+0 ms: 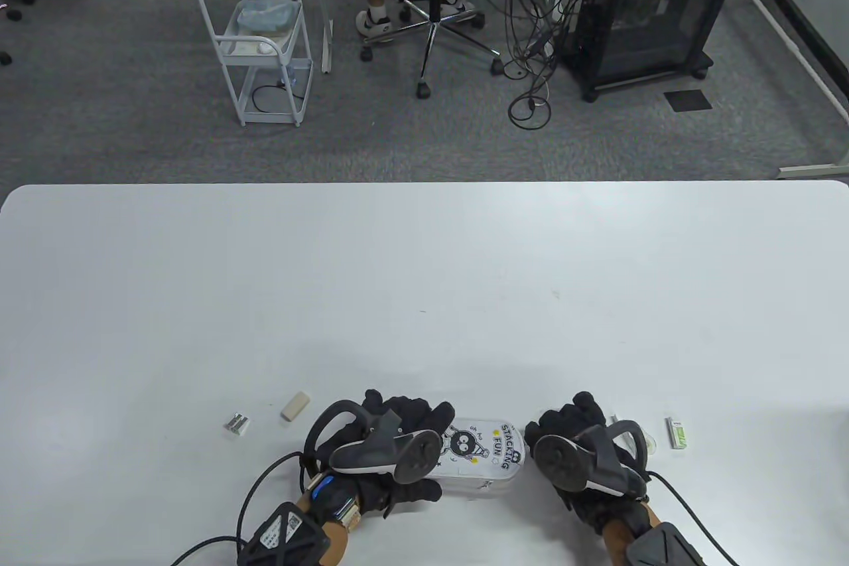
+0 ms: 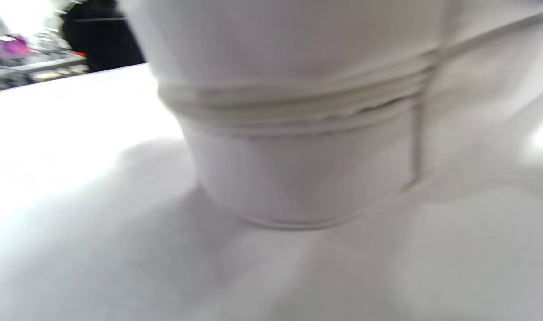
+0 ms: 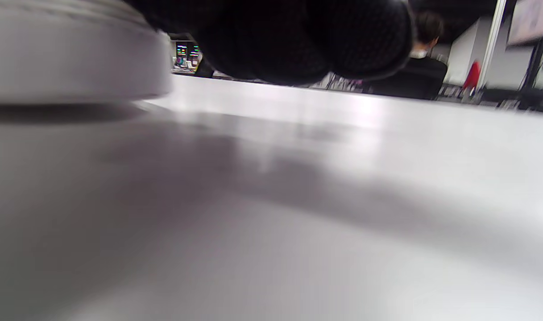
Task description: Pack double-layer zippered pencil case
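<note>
Two gloved hands, left point(image 1: 398, 440) and right point(image 1: 570, 443), have their fingers curled in a grip on the ends of the pencil case point(image 1: 481, 453) lying at the desk's point(image 1: 424, 274) near edge; eraser point(image 1: 295, 406) and sharpener point(image 1: 237, 424) wait nearby. Unzipping a layer likely comes next.

Pencil case point(image 1: 484, 456): both ends covered by the hands, left hand point(image 1: 391, 453) and right hand point(image 1: 584, 453); only the printed middle shows. Fingers lost under the trackers, grip unreadable. Left wrist view badly blurred; the case's zipper band point(image 2: 298, 111) barely makes out. Right wrist view blurred too, the case cut off at the left edge. Small items on the counter point(image 1: 424, 274) too small to name.
</note>
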The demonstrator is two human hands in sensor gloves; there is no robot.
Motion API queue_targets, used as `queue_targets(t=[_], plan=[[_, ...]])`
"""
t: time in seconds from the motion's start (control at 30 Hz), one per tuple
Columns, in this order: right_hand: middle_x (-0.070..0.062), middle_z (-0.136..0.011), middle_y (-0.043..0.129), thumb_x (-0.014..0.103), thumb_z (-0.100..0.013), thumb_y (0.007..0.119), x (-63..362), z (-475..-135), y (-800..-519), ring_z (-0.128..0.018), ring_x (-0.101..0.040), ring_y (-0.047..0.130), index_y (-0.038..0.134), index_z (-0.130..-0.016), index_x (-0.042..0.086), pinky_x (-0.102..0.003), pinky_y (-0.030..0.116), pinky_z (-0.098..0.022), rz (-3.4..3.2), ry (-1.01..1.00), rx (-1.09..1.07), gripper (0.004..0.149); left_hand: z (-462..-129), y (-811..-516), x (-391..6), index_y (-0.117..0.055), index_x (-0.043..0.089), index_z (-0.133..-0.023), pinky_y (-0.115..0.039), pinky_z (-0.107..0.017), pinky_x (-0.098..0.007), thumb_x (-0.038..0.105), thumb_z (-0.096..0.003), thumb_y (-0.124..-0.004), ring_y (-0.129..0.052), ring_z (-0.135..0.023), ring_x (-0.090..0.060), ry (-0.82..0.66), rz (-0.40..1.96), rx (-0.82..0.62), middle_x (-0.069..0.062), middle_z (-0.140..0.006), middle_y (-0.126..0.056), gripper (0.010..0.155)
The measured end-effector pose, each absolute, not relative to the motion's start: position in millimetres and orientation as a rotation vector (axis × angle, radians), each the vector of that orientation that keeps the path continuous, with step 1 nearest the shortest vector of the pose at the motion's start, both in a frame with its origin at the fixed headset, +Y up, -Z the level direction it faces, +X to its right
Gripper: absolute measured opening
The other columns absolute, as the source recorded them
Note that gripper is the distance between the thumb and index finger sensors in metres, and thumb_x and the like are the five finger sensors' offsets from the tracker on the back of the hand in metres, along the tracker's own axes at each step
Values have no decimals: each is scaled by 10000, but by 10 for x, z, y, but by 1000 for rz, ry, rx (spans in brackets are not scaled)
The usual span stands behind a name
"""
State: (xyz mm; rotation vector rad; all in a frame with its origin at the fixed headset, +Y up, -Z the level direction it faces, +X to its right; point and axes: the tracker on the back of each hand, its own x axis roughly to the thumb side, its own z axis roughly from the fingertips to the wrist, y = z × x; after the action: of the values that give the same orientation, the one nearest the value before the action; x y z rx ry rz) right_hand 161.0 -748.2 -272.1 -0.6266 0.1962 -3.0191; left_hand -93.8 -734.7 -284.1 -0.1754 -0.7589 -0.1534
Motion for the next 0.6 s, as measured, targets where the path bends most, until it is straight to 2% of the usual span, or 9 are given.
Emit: queue_targets(t=[0.1,0.2,0.27,0.33,0.37,0.43,0.47,0.5,0.6], plan=[[-10,-639,904,371,-402,728,1577,-2699,-7488,-631,-284,858,832,-796,227,-572,479,-695,-3037,171,-534,432,-2885,-7382,-970,-299,358,-1064,-668,-678,-543,882,-326,-627,-775,-956,-315,-696,-45,-127,-69,-1093,-606,962],[-7,-616,924,372,-399,732,1516,-2645,-7500,-608,-280,882,844,-785,204,-569,513,-681,-3031,125,-495,436,-2916,-7391,-940,-304,347,-1071,-711,-633,-509,910,-347,-563,-815,-894,-305,-565,-64,-96,-83,-1059,-648,953],[4,-592,946,374,-393,735,1380,-2554,-7514,-582,-265,915,860,-765,180,-557,568,-661,-3189,-51,-537,437,-2918,-7409,-897,-323,343,-1071,-730,-602,-496,924,-348,-545,-840,-844,-307,-492,-35,-75,-96,-1030,-675,953],[-73,-552,940,319,-393,761,1211,-2476,-7543,-543,-319,898,848,-721,15,-563,575,-641,-3382,-169,-453,455,-2881,-7415,-840,-309,348,-1071,-719,-597,-505,933,-339,-543,-831,-834,-316,-486,-43,-86,-102,-1018,-673,965],[-83,-544,938,311,-387,764,1167,-2455,-7539,-538,-328,893,846,-711,0,-563,572,-641,-3306,-105,-418,456,-2854,-7412,-829,-302,342,-1072,-721,-598,-509,936,-338,-525,-833,-834,-315,-468,-79,-65,-102,-1018,-671,971],[15,-539,964,382,-385,736,1175,-2490,-7514,-535,-243,947,864,-706,87,-526,634,-632,-3086,32,-566,454,-2834,-7420,-836,-299,325,-1076,-729,-593,-506,939,-351,-500,-839,-831,-314,-460,-72,-54,-107,-1019,-673,972],[30,-559,970,403,-397,741,1198,-2500,-7516,-558,-236,953,863,-722,103,-528,624,-642,-3105,22,-568,458,-2833,-7425,-840,-303,321,-1075,-722,-596,-511,935,-352,-509,-833,-833,-325,-453,-53,-62,-114,-1020,-670,971],[13,-580,980,415,-406,758,1250,-2513,-7524,-578,-260,951,867,-731,99,-539,604,-649,-3214,-9,-519,465,-2835,-7430,-840,-300,316,-1077,-714,-600,-515,932,-355,-511,-823,-840,-333,-446,-39,-74,-120,-1025,-662,972],[-45,-625,978,557,-370,768,1393,-2540,-7462,-599,-311,926,881,-746,132,-555,579,-649,-3360,-56,-386,579,-2809,-7430,-822,-286,301,-1077,-700,-612,-525,922,-357,-504,-805,-859,-349,-439,-54,-74,-129,-1039,-638,976]])
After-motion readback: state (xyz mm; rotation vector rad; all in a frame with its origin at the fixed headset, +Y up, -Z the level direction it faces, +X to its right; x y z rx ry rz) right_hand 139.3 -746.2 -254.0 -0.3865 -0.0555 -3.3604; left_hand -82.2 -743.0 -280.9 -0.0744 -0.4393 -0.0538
